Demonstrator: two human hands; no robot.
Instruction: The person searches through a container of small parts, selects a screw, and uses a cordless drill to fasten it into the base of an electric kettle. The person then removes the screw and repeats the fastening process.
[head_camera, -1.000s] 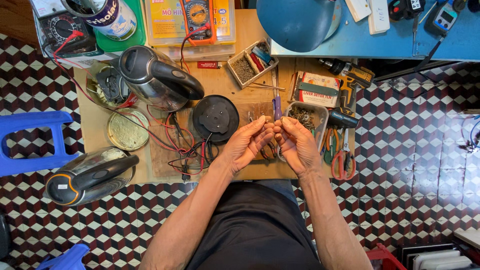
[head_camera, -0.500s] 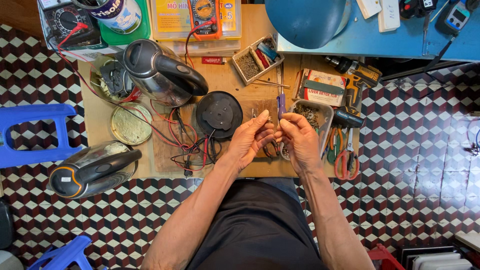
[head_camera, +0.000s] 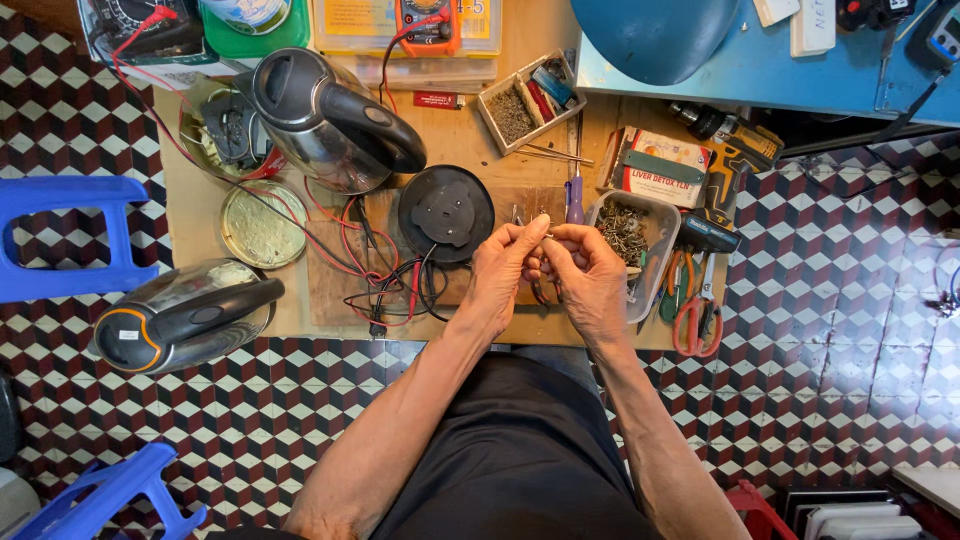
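Head view: left hand (head_camera: 503, 268) and right hand (head_camera: 583, 270) together, fingertips pinching tiny metal part (head_camera: 530, 225). Just beside black kettle base (head_camera: 445, 213), screw tub (head_camera: 630, 240).

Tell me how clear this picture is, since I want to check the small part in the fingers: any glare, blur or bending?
Head view: even daylight, soft shadows; glare streaks on the steel kettle; the left hand and right hand are sharp, yet the part between them is too small to tell; floor tiles bend near the edges.

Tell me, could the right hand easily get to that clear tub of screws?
Probably yes: the right hand hovers just beside the tub of screws, whose top is open, with nothing between them.
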